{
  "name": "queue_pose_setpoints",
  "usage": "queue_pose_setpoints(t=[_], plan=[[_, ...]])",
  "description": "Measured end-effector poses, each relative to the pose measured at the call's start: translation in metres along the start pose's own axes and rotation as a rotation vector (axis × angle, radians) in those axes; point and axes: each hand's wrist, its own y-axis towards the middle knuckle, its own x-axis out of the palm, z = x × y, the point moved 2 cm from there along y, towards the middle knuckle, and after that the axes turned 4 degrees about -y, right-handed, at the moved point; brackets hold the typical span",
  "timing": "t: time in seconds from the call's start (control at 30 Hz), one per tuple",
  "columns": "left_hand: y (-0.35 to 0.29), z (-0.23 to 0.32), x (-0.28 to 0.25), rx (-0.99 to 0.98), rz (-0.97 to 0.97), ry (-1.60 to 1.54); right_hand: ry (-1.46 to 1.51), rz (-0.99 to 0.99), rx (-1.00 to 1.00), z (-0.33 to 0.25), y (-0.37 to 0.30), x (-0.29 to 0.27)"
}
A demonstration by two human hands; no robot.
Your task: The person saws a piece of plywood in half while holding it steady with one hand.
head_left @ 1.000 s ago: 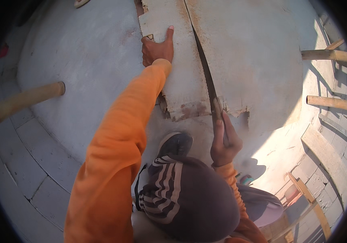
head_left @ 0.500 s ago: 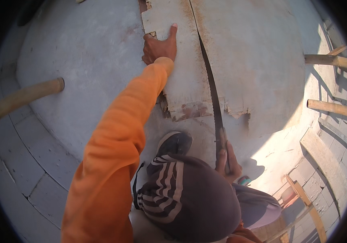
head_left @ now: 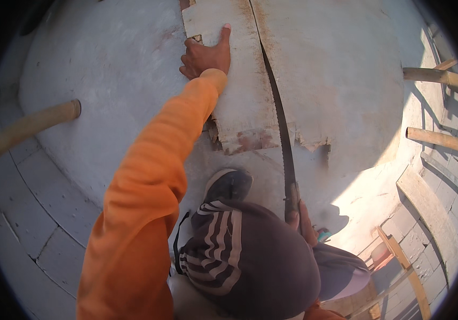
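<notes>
A worn, pale plywood sheet (head_left: 336, 80) lies in front of me, with a long cut running away from me. My left hand (head_left: 205, 56) grips the ragged left edge of the strip beside the cut, fingers curled at the edge and thumb stretched across the face. Near my knee, my right hand (head_left: 307, 224) is closed round the handle of a handsaw (head_left: 281, 120). Its long dark toothed blade slants up and enters the cut. My knee partly hides the right hand and the handle.
One shoe (head_left: 229, 184) rests below the plywood's torn near edge. A bamboo pole (head_left: 37, 128) juts in at left, and another bamboo pole (head_left: 436, 140) at right. Planks, including a wide board (head_left: 426, 205), lie at lower right over a block-paved floor (head_left: 42, 213).
My right hand has drawn the saw slightly back toward me, going further behind the knee. The left hand keeps its grip, and the whole view has shifted a little.
</notes>
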Motion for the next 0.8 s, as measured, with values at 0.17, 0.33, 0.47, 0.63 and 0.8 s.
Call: queue_pose_setpoints(t=[0.17,0.33,0.47,0.63,0.8], plan=[[-0.006,0.005,0.013,0.016,0.031,-0.022,0.127,-0.041,-0.027,-0.029,0.125,0.084],[0.01,-0.014,-0.004,0.023,0.052,-0.001,0.06,-0.109,0.006,-0.029,0.065,0.059],[0.001,-0.002,-0.005,0.03,0.035,-0.036,-0.048,-0.105,0.001,-0.013,0.003,-0.001],[-0.009,-0.001,0.016,0.031,0.035,-0.053,0.059,-0.056,-0.118,-0.032,0.13,0.088],[0.009,-0.017,-0.006,0.033,0.041,-0.012,0.024,-0.144,0.016,-0.015,0.044,0.043]])
